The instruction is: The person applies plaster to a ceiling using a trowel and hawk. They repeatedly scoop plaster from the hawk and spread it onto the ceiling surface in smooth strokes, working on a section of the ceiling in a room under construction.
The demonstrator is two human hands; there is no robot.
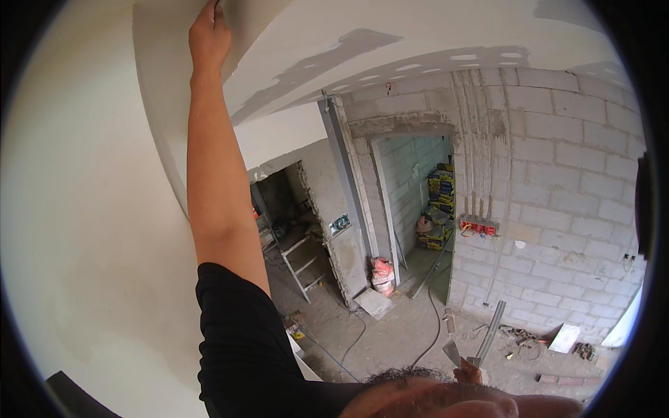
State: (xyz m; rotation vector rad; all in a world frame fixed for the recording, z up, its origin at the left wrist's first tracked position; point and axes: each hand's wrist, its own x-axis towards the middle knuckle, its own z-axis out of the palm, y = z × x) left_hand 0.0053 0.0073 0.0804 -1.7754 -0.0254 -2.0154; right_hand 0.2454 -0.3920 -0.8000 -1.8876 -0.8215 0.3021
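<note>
My left arm reaches up along the pale wall (pixel 83 230), its black sleeve at the shoulder. At the top edge, under the ceiling (pixel 279 35), my left hand (pixel 210 38) is closed around something; only a small dark bit of it shows, and the rest is cut off by the frame. Low on the right, my right hand (pixel 468 373) is partly hidden, its fingers wrapped around a putty knife (pixel 451 353) with a triangular metal blade pointing up. Beside that blade, a long narrow grey metal piece (pixel 492 331) rises from the same hand; its kind I cannot tell.
Grey filler patches (pixel 341 52) mark the ceiling. Beyond stand a bare block wall (pixel 557 146) with a red electrical box (pixel 478 226), a doorway with stacked bags (pixel 439 202), and a ladder (pixel 301 268). A red-white sack (pixel 382 276), a cable (pixel 435 327) and debris lie on the floor.
</note>
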